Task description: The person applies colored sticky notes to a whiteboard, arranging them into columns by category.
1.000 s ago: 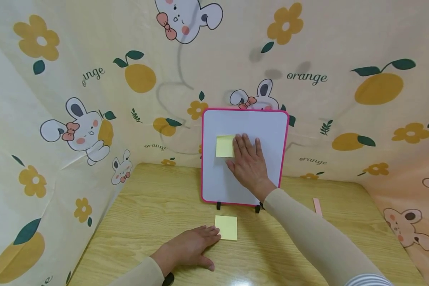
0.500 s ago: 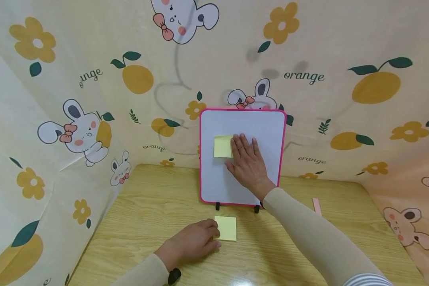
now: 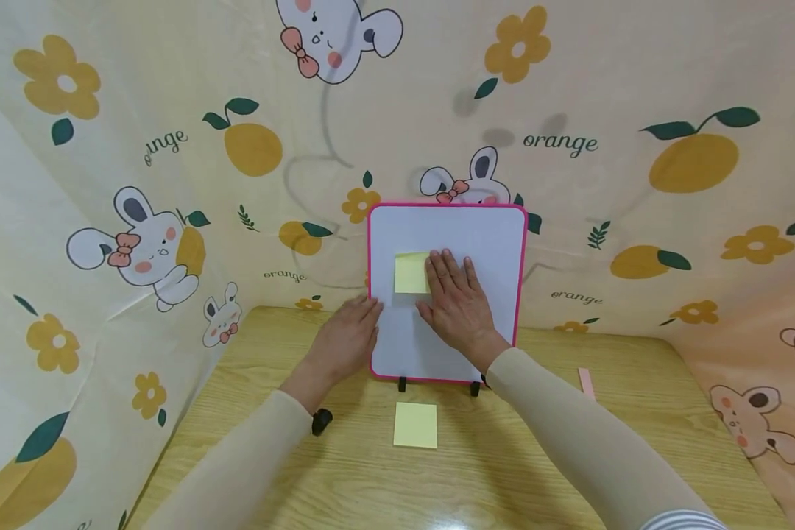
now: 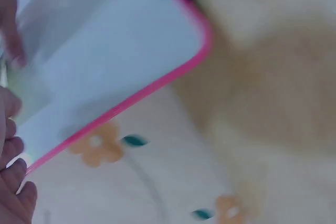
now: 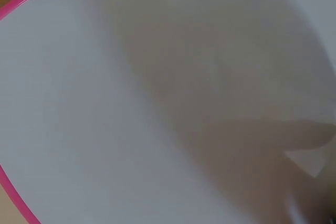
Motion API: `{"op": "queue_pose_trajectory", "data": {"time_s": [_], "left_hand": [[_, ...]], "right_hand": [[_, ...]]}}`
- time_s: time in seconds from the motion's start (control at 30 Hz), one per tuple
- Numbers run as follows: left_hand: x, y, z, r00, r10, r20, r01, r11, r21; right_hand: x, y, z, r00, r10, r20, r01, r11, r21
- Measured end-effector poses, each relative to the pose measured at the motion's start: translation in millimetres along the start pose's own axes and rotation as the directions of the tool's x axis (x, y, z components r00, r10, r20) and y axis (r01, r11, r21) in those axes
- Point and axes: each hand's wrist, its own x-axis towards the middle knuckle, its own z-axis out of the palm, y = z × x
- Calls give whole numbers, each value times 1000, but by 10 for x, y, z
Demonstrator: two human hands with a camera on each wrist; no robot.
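Observation:
A small whiteboard (image 3: pixel 404 338) with a pink rim stands upright. One yellow sticky note (image 3: pixel 411 274) is on its face. My right hand (image 3: pixel 458 302) lies flat on the board with fingers pointing up, covering the note's right edge. My left hand (image 3: pixel 346 335) is at the board's left edge, its fingertips overlapping the pink rim in the head view. In the left wrist view, the left fingers (image 4: pixel 13 166) appear beside the rim, near the blurred note. A second yellow sticky note (image 3: pixel 415 425) lies on the table in front of the board, with neither hand on it.
Black feet (image 3: pixel 475 389) support the board on the wooden table (image 3: pixel 252 412). A pink strip (image 3: pixel 587 383) lies to the right, partly behind the right sleeve (image 3: pixel 570 427). A patterned cloth (image 3: pixel 424 110) forms the back and side walls.
My left hand has left the sticky note on the table and risen forward to the whiteboard's left edge. My right hand stays on the board. The head view has shifted slightly.

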Motion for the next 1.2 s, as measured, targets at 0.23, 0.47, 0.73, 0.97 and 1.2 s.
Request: {"op": "queue_pose_trajectory", "data": {"time_s": [0.23, 0.47, 0.73, 0.97, 1.2], "left_hand": [[514, -84, -286, 984, 58, 171, -70, 995, 69], [762, -59, -298, 963, 114, 245, -159, 972, 171], [909, -22, -292, 946, 134, 295, -210, 947, 242], [928, -37, -299, 941, 129, 312, -222, 934, 282], [846, -203, -319, 949, 107, 298, -190, 945, 265]], "right_hand": [[1, -11, -19, 1000, -4, 12, 5, 1000, -27], [1, -17, -38, 999, -7, 48, 8, 1000, -16], [-1, 7, -58, 998, -5, 65, 8, 999, -34], [6, 20, -49, 998, -6, 55, 8, 999, -43], [4, 45, -55, 999, -7, 47, 10, 998, -62]]}}
